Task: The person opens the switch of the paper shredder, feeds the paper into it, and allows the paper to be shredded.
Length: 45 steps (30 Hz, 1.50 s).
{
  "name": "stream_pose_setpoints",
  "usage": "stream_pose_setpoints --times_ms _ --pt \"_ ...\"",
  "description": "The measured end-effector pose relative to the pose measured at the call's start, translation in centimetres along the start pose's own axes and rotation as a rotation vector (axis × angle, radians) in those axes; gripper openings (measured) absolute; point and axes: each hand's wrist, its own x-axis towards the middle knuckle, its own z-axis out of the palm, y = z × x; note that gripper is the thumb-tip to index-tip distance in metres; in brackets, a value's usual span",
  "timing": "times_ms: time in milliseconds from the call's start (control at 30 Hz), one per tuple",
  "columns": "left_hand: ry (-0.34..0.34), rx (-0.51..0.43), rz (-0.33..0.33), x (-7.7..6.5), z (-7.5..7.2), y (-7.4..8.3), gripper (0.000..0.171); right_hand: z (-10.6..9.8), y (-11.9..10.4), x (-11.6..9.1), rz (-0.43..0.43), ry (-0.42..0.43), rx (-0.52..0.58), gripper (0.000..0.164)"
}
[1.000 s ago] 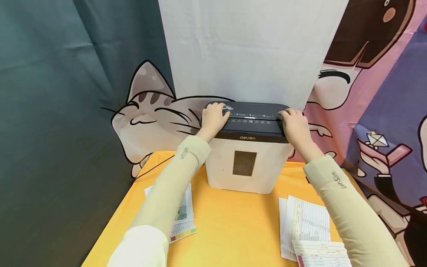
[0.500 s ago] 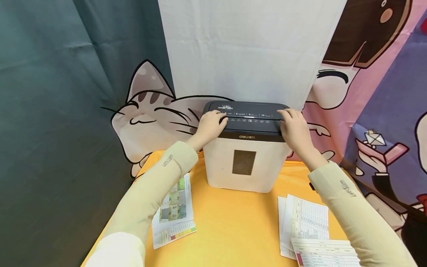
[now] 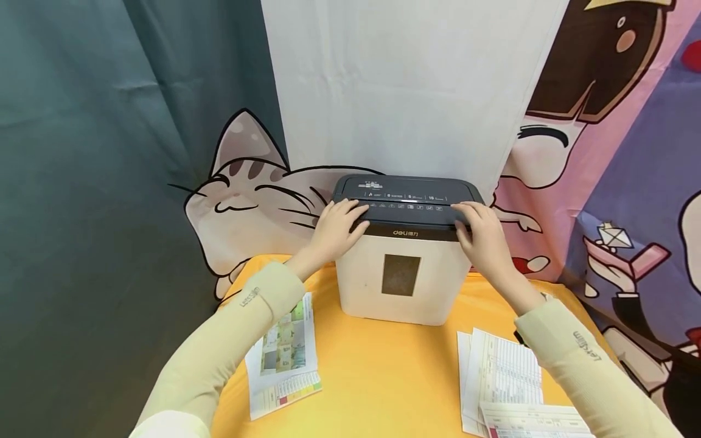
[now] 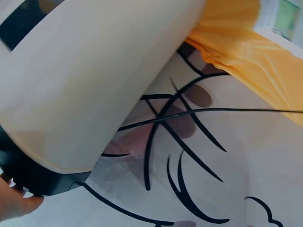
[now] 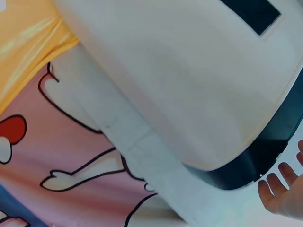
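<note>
A white paper shredder (image 3: 356, 274) with a dark top and a small dark window stands upright at the back of the table. My left hand (image 3: 335, 230) lies at the front left of its dark lid (image 3: 408, 216), fingers loosely bent over the edge. At the front right corner is my right hand (image 3: 482, 236), its fingertips over the lid. In the left wrist view, the left thumb (image 4: 31, 204) is right at the lid's rim. The right wrist view has the right fingers (image 5: 277, 182) spread beside the lid's edge.
Printed sheets (image 3: 282, 365) lie left on the orange tablecloth (image 3: 383, 377), partly under the left sleeve. Several paper forms (image 3: 506, 371) overlap at the right, under the right forearm. A thin black cord (image 4: 227, 109) runs beside the shredder. Cartoon-printed cloth (image 3: 241, 201) hangs close behind.
Both hands have drawn back over the lid toward its front edge, the left one also outward. More of the lid and the left sheets shows. The shredder keeps its place.
</note>
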Motion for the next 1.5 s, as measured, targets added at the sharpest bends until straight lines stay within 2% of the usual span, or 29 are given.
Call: stream_pose_setpoints --times_ms 133,200,367,500,667,933,1133,1333,1500 --pt "0.064 0.077 0.076 -1.6 0.7 -0.5 0.049 0.5 -0.6 -1.1 -0.022 0.053 0.045 0.028" --pt "0.102 0.086 0.100 -2.3 0.9 -0.8 0.052 0.8 -1.0 -1.6 -0.030 0.086 0.072 0.027" --pt "0.175 0.017 0.130 -3.9 1.4 -1.1 0.055 1.7 -2.0 -3.0 -0.075 0.164 0.132 0.029" --pt "0.215 -0.040 0.141 -5.3 1.9 -1.4 0.057 2.6 -2.7 -4.1 -0.096 0.186 0.157 0.030" --pt "0.240 -0.084 0.094 -7.3 2.6 -2.0 0.058 4.1 -3.6 -5.7 -0.086 0.165 0.192 0.029" --pt "0.186 -0.167 -0.081 -10.8 4.1 -3.5 0.053 6.7 -4.5 -8.3 -0.033 0.136 0.261 0.031" --pt "0.118 -0.163 -0.193 -13.4 6.2 -5.4 0.051 8.6 -4.9 -10.3 0.007 0.121 0.293 0.029" --pt "0.009 -0.089 -0.202 -15.5 8.3 -7.1 0.050 10.2 -5.5 -12.2 0.038 0.089 0.336 0.028" --pt "-0.028 -0.071 -0.226 -16.4 9.6 -8.4 0.048 11.5 -6.3 -13.5 0.069 0.059 0.350 0.028"
